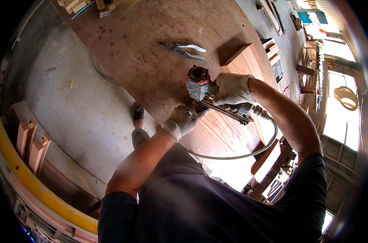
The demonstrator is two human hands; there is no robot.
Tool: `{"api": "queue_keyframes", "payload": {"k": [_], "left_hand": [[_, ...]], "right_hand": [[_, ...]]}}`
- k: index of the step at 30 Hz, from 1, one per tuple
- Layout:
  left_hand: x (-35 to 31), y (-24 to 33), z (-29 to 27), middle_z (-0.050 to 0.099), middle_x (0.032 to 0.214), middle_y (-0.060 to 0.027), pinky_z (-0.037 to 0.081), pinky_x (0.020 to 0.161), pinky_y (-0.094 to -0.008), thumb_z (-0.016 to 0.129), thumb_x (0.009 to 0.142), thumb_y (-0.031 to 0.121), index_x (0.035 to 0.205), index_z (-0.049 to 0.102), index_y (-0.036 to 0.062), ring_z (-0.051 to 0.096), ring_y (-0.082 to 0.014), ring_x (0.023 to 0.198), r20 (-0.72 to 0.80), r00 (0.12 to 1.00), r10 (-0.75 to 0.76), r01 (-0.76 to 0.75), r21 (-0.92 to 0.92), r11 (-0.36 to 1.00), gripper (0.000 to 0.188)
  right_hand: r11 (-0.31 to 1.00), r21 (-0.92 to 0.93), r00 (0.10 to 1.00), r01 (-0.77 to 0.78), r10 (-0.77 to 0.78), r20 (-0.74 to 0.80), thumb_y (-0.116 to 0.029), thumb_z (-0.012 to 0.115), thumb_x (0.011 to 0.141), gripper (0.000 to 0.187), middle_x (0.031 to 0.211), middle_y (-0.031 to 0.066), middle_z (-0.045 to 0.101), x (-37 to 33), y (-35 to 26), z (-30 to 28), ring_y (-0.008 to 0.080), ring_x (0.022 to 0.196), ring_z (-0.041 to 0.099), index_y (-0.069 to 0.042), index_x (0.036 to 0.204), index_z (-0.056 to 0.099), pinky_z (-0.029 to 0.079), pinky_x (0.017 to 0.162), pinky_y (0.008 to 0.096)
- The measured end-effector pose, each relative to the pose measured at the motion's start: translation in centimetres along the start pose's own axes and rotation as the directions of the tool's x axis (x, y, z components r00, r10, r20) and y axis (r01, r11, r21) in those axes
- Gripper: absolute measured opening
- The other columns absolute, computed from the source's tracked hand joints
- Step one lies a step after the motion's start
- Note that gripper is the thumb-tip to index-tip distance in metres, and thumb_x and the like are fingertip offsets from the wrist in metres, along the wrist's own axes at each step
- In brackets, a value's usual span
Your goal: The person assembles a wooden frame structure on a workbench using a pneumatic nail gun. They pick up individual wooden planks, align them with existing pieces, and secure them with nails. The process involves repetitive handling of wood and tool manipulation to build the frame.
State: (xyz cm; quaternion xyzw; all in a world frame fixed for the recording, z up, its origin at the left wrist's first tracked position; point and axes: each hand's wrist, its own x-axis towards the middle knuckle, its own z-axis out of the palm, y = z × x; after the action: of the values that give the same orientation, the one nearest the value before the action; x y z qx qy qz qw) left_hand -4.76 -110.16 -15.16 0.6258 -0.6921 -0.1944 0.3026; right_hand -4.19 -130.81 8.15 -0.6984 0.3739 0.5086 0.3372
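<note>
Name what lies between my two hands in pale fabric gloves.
The grey, red-banded nail gun lies there in the head view, gripped by your right hand.

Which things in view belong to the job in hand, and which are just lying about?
Apparently in use:
- pneumatic nailer, held in the gloved right hand
- air hose
- grained wooden panel below the nailer
- gloved left hand, near the nailer's nose

Apparently lying about:
- pliers
- blue rod
- notched wood pieces, far left
</note>
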Motion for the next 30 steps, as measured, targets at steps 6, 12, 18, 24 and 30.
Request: {"api": "queue_keyframes", "payload": {"k": [6, 12, 18, 24, 30], "left_hand": [[-0.1, 0.5, -1.0, 0.075, 0.099, -0.0140, 0.062, 0.082, -0.0493, 0.057, 0.105, 0.015, 0.158, 0.059, 0.0298, 0.074, -0.0344, 0.085, 0.023, 1.000, -0.011, 0.010, 0.063, 0.998, 0.055], [-0.7, 0.7, -2.0, 0.072, 0.097, -0.0118, 0.060, 0.090, -0.0481, 0.060, 0.104, 0.012, 0.163, 0.052, 0.0245, 0.072, -0.0306, 0.084, -0.099, 0.995, -0.020, 0.029, 0.084, 0.996, 0.061], [-2.3, 0.4, -3.9, 0.066, 0.095, -0.0086, 0.054, 0.094, -0.0450, 0.070, 0.098, 0.011, 0.170, 0.041, 0.0165, 0.067, -0.0236, 0.088, -0.253, 0.966, -0.049, 0.053, 0.011, 0.999, 0.078], [0.8, -1.0, -1.3, 0.067, 0.093, -0.0081, 0.054, 0.083, -0.0467, 0.059, 0.102, 0.012, 0.169, 0.044, 0.0207, 0.062, -0.0273, 0.080, -0.074, 0.986, 0.149, -0.119, 0.306, 0.945, 0.069], [0.5, -1.5, -1.7, 0.070, 0.094, -0.0098, 0.056, 0.071, -0.0412, 0.054, 0.103, 0.008, 0.165, 0.051, 0.0207, 0.067, -0.0264, 0.083, -0.024, 0.974, 0.224, -0.210, 0.262, 0.942, 0.063]], "right_hand": [[0.998, 0.047, 0.998, 0.051, -0.049, -0.042, -0.015, 0.075, 0.091, 0.025, 0.073, 0.0057, 0.071, -1.3, 0.5, 0.0, 0.0129, 0.059, 0.067, 0.008, 0.099, 0.075, 0.057, 0.055, 0.0314], [0.958, 0.224, 0.970, 0.182, -0.138, -0.198, -0.017, 0.077, 0.092, 0.034, 0.076, 0.0070, 0.071, -4.7, 2.7, -0.3, 0.0120, 0.062, 0.069, 0.009, 0.113, 0.070, 0.057, 0.051, 0.0297], [0.905, 0.390, 0.952, 0.172, -0.050, -0.303, -0.015, 0.085, 0.091, 0.030, 0.076, 0.0043, 0.066, -6.9, 5.2, 0.5, 0.0107, 0.056, 0.066, 0.004, 0.104, 0.066, 0.058, 0.050, 0.0286], [0.878, 0.448, 0.949, 0.168, -0.022, -0.313, -0.015, 0.084, 0.091, 0.027, 0.074, 0.0024, 0.065, -6.6, 7.0, 1.0, 0.0105, 0.057, 0.067, 0.003, 0.100, 0.067, 0.057, 0.050, 0.0281], [0.859, 0.474, 0.934, 0.192, -0.011, -0.358, -0.016, 0.085, 0.091, 0.027, 0.074, 0.0038, 0.066, -6.2, 8.8, 0.3, 0.0119, 0.057, 0.068, 0.003, 0.099, 0.067, 0.059, 0.049, 0.0294]]}}
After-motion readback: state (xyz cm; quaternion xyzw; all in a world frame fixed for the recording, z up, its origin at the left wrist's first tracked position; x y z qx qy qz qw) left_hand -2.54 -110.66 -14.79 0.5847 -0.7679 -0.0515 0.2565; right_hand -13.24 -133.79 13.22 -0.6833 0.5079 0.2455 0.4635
